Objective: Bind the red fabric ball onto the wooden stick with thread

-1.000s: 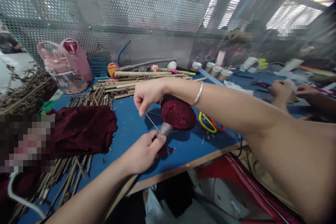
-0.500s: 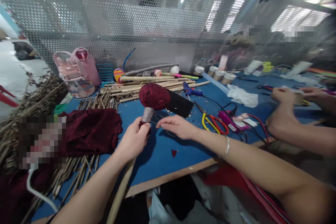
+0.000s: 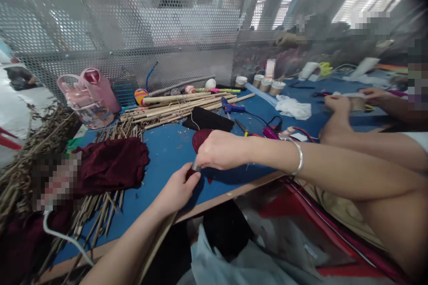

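My left hand (image 3: 177, 189) is closed around the neck of a wooden stick (image 3: 157, 242) that slants down toward me. A dark red cloth-wrapped head (image 3: 199, 138) tops this stick, and grey thread winding (image 3: 196, 168) binds it at the neck. My right hand (image 3: 222, 149) reaches across the head, its fingers curled together against the winding; the strand in its pinch is hidden. Much of the red head lies behind that hand. Past it rests a black cloth piece (image 3: 209, 120), with a loose thin strand (image 3: 193, 118) looping at its left end.
Dark red cloth (image 3: 113, 164) lies over thin sticks at left, near pink bottles (image 3: 96, 93). Pale wooden sticks (image 3: 160, 113), a blue glue gun (image 3: 231, 107) and a white glove (image 3: 292, 107) are farther back. A co-worker's hands (image 3: 339, 107) are at right.
My right hand has moved from beside the neck to over the wrapped head. The head has turned and sits lower, apart from the black cloth. The whole view has shifted.
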`<move>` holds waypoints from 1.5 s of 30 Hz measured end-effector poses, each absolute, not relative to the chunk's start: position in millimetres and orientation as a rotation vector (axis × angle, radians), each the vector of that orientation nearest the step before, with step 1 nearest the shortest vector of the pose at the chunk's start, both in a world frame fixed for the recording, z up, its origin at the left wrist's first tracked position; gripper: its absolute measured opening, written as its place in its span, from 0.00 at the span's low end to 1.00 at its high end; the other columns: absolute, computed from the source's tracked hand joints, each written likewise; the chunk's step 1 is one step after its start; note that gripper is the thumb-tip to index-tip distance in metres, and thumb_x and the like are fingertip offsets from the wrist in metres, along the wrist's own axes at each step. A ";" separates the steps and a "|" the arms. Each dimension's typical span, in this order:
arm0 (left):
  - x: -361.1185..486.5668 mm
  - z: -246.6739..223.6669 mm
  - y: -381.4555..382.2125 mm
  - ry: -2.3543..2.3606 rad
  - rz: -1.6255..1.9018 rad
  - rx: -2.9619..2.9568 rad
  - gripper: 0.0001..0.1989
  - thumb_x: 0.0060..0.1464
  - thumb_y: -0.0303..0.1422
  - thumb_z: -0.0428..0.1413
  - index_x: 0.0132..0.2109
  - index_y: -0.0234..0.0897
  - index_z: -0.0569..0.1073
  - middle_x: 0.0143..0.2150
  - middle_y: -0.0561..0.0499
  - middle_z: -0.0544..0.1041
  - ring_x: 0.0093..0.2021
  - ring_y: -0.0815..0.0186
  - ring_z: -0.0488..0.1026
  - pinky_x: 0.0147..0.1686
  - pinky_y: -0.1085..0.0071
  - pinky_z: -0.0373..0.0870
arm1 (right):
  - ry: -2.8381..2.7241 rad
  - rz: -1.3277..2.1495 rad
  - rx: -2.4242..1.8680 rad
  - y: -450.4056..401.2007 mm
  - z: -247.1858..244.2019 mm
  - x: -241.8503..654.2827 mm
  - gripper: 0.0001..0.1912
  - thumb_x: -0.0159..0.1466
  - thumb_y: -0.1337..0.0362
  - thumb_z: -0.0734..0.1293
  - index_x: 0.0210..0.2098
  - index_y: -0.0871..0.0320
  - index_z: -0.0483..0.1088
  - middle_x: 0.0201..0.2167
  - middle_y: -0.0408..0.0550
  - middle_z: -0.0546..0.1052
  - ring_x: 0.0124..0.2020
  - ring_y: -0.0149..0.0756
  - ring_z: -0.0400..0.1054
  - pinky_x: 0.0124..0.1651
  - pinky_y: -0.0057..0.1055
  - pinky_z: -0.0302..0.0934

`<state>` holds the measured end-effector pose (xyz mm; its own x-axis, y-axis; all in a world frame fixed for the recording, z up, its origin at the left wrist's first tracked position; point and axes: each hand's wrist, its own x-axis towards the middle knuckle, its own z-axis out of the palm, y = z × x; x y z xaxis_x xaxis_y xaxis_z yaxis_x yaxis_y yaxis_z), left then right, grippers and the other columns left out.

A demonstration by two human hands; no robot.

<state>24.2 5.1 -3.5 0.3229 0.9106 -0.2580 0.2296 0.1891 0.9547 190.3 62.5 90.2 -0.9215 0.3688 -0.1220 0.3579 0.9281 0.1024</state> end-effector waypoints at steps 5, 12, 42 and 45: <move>23.2 -1.6 -5.3 1.149 0.664 1.353 0.12 0.55 0.41 0.48 0.41 0.37 0.65 0.22 0.61 0.56 0.16 0.77 0.51 0.16 0.80 0.51 | 2.984 0.136 0.474 59.3 92.8 186.0 0.12 0.63 0.65 0.59 0.31 0.56 0.74 0.29 0.46 0.77 0.30 0.29 0.67 0.26 0.27 0.42; 23.8 2.9 -12.0 1.224 0.651 1.482 0.14 0.55 0.41 0.47 0.41 0.36 0.67 0.19 0.60 0.58 0.16 0.75 0.53 0.18 0.78 0.53 | 2.954 0.252 0.440 61.6 93.7 173.6 0.12 0.62 0.66 0.60 0.30 0.55 0.75 0.29 0.44 0.77 0.29 0.29 0.66 0.24 0.27 0.38; 26.0 -1.4 -64.1 1.493 0.634 1.596 0.13 0.60 0.40 0.41 0.38 0.38 0.64 0.25 0.55 0.66 0.26 0.68 0.60 0.31 0.72 0.57 | 3.092 0.478 0.341 35.1 165.4 166.6 0.14 0.63 0.68 0.58 0.29 0.56 0.74 0.26 0.43 0.72 0.27 0.28 0.63 0.28 0.26 0.47; 25.3 10.8 -57.2 1.538 0.661 1.625 0.13 0.60 0.41 0.41 0.39 0.38 0.65 0.25 0.55 0.67 0.25 0.67 0.61 0.30 0.72 0.57 | 3.194 0.596 0.203 27.2 169.7 164.0 0.19 0.65 0.70 0.53 0.27 0.58 0.72 0.24 0.44 0.69 0.26 0.27 0.60 0.27 0.26 0.47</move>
<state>25.3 -57.2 10.8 0.1299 0.9811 -0.1435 0.5713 0.0442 0.8196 164.0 27.2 169.7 -0.9858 0.1015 0.1342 0.1430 0.9255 0.3508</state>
